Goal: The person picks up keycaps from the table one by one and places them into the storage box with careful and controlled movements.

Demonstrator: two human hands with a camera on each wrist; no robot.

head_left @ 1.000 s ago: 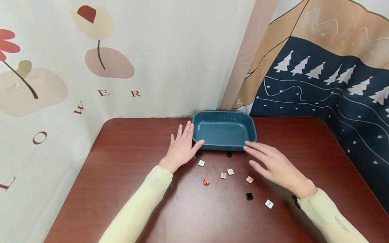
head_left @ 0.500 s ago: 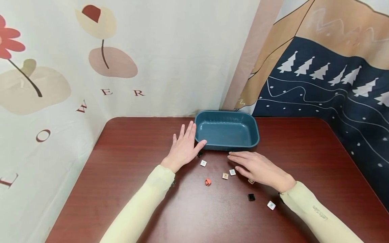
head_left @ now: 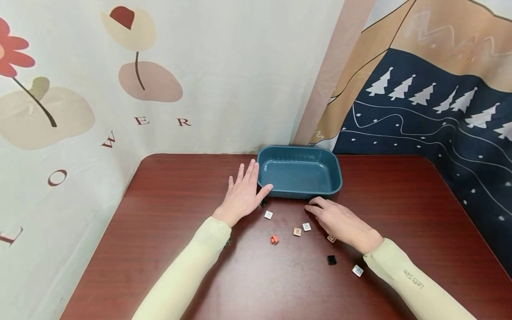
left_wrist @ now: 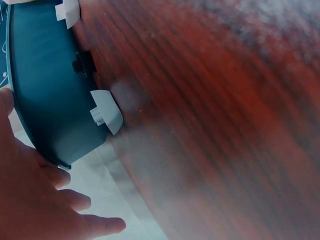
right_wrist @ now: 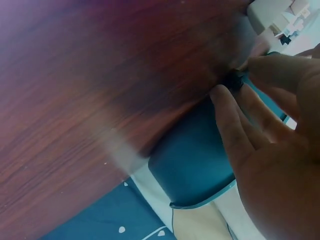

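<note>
My left hand (head_left: 242,195) lies with straight, spread fingers against the left side of a blue-green plastic tray (head_left: 300,194), its thumb over the front left corner. My right hand (head_left: 344,224) is just in front of the tray, and its thumb and fingers pinch a black keycap (right_wrist: 233,79) low over the table. Fingers mostly hide that keycap in the head view. Closest to the left thumb are a partly covered black keycap (head_left: 263,203) and a white keycap (head_left: 268,215). A tan keycap (head_left: 331,238) peeks out below the right hand.
More keycaps lie on the reddish-brown table (head_left: 180,195): a white one (head_left: 306,227), a tan one (head_left: 297,232), a red one (head_left: 274,240), a black one (head_left: 331,260) and a white one (head_left: 358,270). Printed curtains (head_left: 240,80) hang behind the table.
My right hand has moved left and down from the tray's front right corner, and its fingers have drawn together on the black keycap. The left hand stays at the tray.
</note>
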